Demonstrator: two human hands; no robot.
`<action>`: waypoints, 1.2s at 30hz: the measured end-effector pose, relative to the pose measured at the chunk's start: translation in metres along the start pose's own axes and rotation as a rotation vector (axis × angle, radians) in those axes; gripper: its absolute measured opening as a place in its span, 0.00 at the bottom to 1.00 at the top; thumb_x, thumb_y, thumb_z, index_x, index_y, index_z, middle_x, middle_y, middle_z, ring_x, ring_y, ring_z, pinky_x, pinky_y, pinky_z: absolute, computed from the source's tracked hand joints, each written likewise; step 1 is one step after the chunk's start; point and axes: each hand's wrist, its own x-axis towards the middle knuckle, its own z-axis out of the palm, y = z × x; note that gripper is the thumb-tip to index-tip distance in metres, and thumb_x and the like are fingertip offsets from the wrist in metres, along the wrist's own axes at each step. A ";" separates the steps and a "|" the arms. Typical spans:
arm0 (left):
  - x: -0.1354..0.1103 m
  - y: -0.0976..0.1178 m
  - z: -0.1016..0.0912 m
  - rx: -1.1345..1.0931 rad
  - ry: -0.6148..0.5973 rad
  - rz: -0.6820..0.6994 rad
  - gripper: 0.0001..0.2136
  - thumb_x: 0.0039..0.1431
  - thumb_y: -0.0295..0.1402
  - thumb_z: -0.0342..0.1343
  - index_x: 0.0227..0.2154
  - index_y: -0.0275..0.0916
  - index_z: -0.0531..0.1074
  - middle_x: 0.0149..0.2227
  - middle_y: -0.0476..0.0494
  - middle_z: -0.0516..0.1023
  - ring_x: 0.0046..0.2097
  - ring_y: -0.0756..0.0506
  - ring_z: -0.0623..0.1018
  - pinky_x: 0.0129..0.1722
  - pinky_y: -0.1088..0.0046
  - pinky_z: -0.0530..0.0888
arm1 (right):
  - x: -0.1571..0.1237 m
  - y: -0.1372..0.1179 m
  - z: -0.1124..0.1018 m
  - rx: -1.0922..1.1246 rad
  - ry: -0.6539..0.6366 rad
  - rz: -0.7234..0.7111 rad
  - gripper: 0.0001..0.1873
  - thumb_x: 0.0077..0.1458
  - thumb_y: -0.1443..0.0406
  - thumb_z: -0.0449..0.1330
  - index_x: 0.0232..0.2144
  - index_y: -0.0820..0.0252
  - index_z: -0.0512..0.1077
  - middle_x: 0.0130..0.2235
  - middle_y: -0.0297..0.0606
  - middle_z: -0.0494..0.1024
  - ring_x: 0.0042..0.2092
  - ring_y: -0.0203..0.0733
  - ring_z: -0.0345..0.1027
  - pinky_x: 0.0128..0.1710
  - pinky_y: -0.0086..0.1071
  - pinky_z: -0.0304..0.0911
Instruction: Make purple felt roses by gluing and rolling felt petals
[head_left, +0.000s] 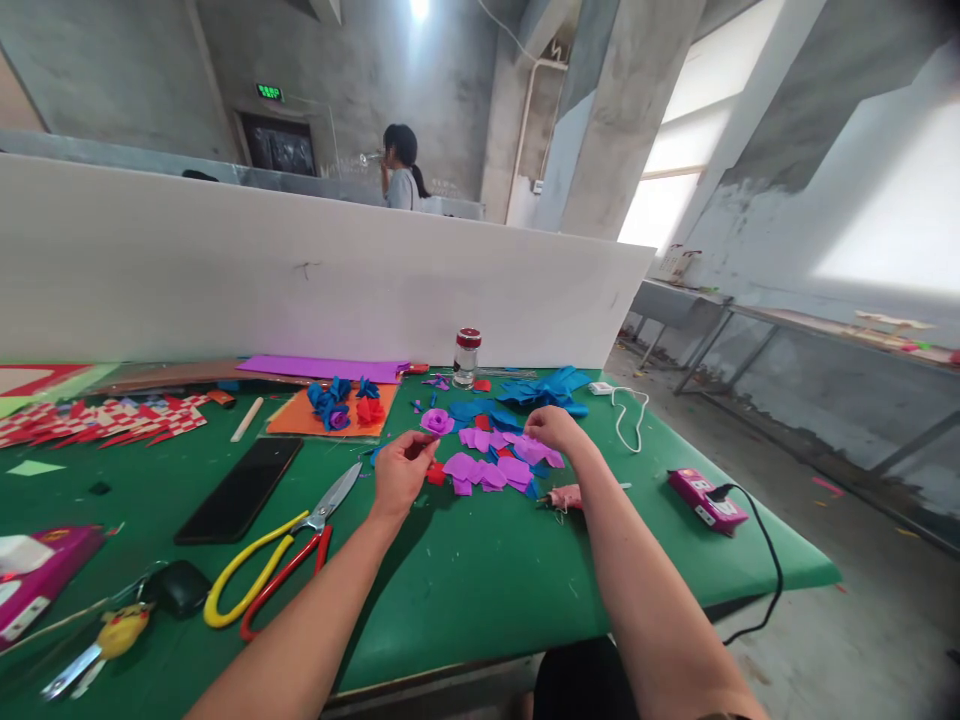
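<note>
My left hand is closed in a pinch below a small purple paper flower, which it holds upright over the table. My right hand is at the right end of the loose purple paper petals, its fingers curled together; whatever they grip, if anything, is hidden. Blue crepe paper lies just behind that hand. A pink glue gun is partly covered by my right forearm. To the left of my left hand lie scissors with one yellow and one red handle.
Finished blue, red and purple paper flowers rest on an orange sheet. A red-lidded glass jar stands by the white partition. Also on the green table are a phone, keys and a power strip with a cord.
</note>
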 end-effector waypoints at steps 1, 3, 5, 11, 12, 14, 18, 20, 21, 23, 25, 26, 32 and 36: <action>0.000 0.001 0.000 -0.002 0.000 -0.002 0.07 0.48 0.38 0.62 0.25 0.40 0.75 0.20 0.51 0.75 0.22 0.49 0.74 0.24 0.75 0.70 | 0.000 0.001 -0.001 -0.014 -0.017 -0.009 0.08 0.45 0.72 0.61 0.22 0.59 0.80 0.25 0.37 0.80 0.29 0.38 0.71 0.30 0.27 0.59; 0.000 0.002 -0.001 0.000 0.003 -0.005 0.07 0.47 0.38 0.62 0.25 0.40 0.75 0.19 0.52 0.75 0.22 0.49 0.74 0.24 0.75 0.70 | 0.003 0.005 -0.005 -0.055 -0.027 0.007 0.09 0.48 0.70 0.60 0.27 0.60 0.81 0.28 0.39 0.81 0.32 0.39 0.73 0.32 0.27 0.60; 0.001 0.002 -0.001 0.014 0.007 -0.004 0.08 0.47 0.38 0.62 0.25 0.39 0.75 0.19 0.52 0.75 0.22 0.49 0.74 0.24 0.75 0.70 | 0.007 0.012 -0.009 -0.112 -0.029 0.060 0.09 0.51 0.70 0.59 0.30 0.62 0.81 0.32 0.43 0.82 0.37 0.43 0.74 0.34 0.28 0.61; 0.002 -0.003 0.000 0.028 -0.004 0.001 0.08 0.48 0.38 0.61 0.25 0.39 0.75 0.19 0.52 0.74 0.21 0.49 0.73 0.23 0.76 0.69 | 0.019 0.030 0.002 -0.259 -0.203 0.192 0.11 0.59 0.64 0.59 0.44 0.62 0.74 0.47 0.45 0.76 0.47 0.45 0.71 0.46 0.37 0.67; 0.001 -0.003 0.000 0.023 -0.011 0.002 0.08 0.48 0.38 0.61 0.25 0.39 0.75 0.18 0.52 0.74 0.21 0.49 0.73 0.23 0.76 0.69 | 0.019 0.031 0.007 -0.274 -0.237 0.204 0.14 0.61 0.62 0.58 0.48 0.60 0.71 0.50 0.44 0.73 0.48 0.45 0.70 0.46 0.40 0.68; 0.001 -0.003 0.000 0.024 -0.024 0.004 0.08 0.48 0.39 0.61 0.25 0.39 0.75 0.18 0.52 0.73 0.21 0.49 0.73 0.23 0.76 0.70 | 0.020 0.033 0.015 -0.296 -0.293 0.216 0.17 0.62 0.60 0.57 0.52 0.59 0.67 0.53 0.42 0.71 0.48 0.44 0.70 0.47 0.44 0.69; 0.000 -0.001 -0.001 0.055 -0.021 0.016 0.08 0.49 0.39 0.61 0.25 0.39 0.74 0.18 0.52 0.74 0.21 0.49 0.73 0.23 0.76 0.70 | 0.020 0.035 0.017 -0.316 -0.351 0.194 0.18 0.61 0.60 0.58 0.51 0.60 0.68 0.52 0.43 0.71 0.48 0.45 0.70 0.46 0.44 0.69; 0.000 0.000 -0.001 0.061 -0.022 0.023 0.08 0.49 0.39 0.60 0.25 0.39 0.74 0.18 0.52 0.74 0.21 0.50 0.73 0.23 0.76 0.70 | 0.021 0.036 0.010 -0.319 -0.350 0.164 0.18 0.61 0.60 0.58 0.51 0.60 0.68 0.52 0.42 0.71 0.48 0.45 0.70 0.46 0.44 0.69; 0.000 0.000 -0.001 0.057 -0.026 0.025 0.08 0.49 0.39 0.60 0.25 0.39 0.74 0.18 0.52 0.74 0.20 0.50 0.73 0.23 0.76 0.70 | 0.021 0.036 0.005 -0.321 -0.342 0.148 0.18 0.61 0.60 0.58 0.52 0.60 0.67 0.52 0.43 0.71 0.48 0.45 0.70 0.46 0.44 0.69; 0.000 0.000 -0.001 0.041 -0.030 0.024 0.08 0.49 0.39 0.61 0.25 0.39 0.74 0.18 0.52 0.74 0.20 0.50 0.73 0.22 0.76 0.70 | 0.022 0.037 -0.005 -0.329 -0.314 0.119 0.18 0.61 0.60 0.58 0.51 0.61 0.68 0.52 0.42 0.71 0.48 0.45 0.70 0.46 0.44 0.69; 0.000 -0.001 0.000 0.024 -0.029 0.019 0.08 0.48 0.39 0.61 0.25 0.39 0.74 0.18 0.52 0.74 0.21 0.50 0.73 0.22 0.76 0.70 | 0.024 0.037 -0.014 -0.337 -0.275 0.100 0.15 0.60 0.62 0.59 0.48 0.61 0.70 0.49 0.43 0.74 0.47 0.44 0.70 0.46 0.40 0.68; 0.000 0.000 0.000 0.018 -0.026 0.016 0.08 0.48 0.39 0.61 0.25 0.39 0.74 0.18 0.52 0.74 0.21 0.49 0.73 0.22 0.76 0.70 | 0.025 0.037 -0.017 -0.341 -0.254 0.094 0.13 0.58 0.64 0.60 0.46 0.62 0.72 0.47 0.43 0.76 0.47 0.44 0.71 0.45 0.37 0.67; -0.001 0.003 0.001 0.012 -0.022 -0.009 0.08 0.47 0.38 0.61 0.24 0.39 0.74 0.18 0.52 0.73 0.20 0.49 0.73 0.22 0.76 0.70 | 0.025 0.032 -0.015 -0.348 -0.203 0.044 0.16 0.45 0.75 0.62 0.39 0.61 0.78 0.41 0.44 0.81 0.43 0.46 0.73 0.38 0.29 0.63; -0.001 0.003 0.000 0.039 -0.022 0.013 0.07 0.48 0.38 0.60 0.25 0.39 0.74 0.17 0.52 0.73 0.20 0.50 0.72 0.22 0.76 0.69 | 0.022 0.020 -0.001 -0.322 -0.184 -0.016 0.15 0.45 0.74 0.63 0.38 0.59 0.78 0.40 0.42 0.81 0.42 0.44 0.74 0.38 0.27 0.62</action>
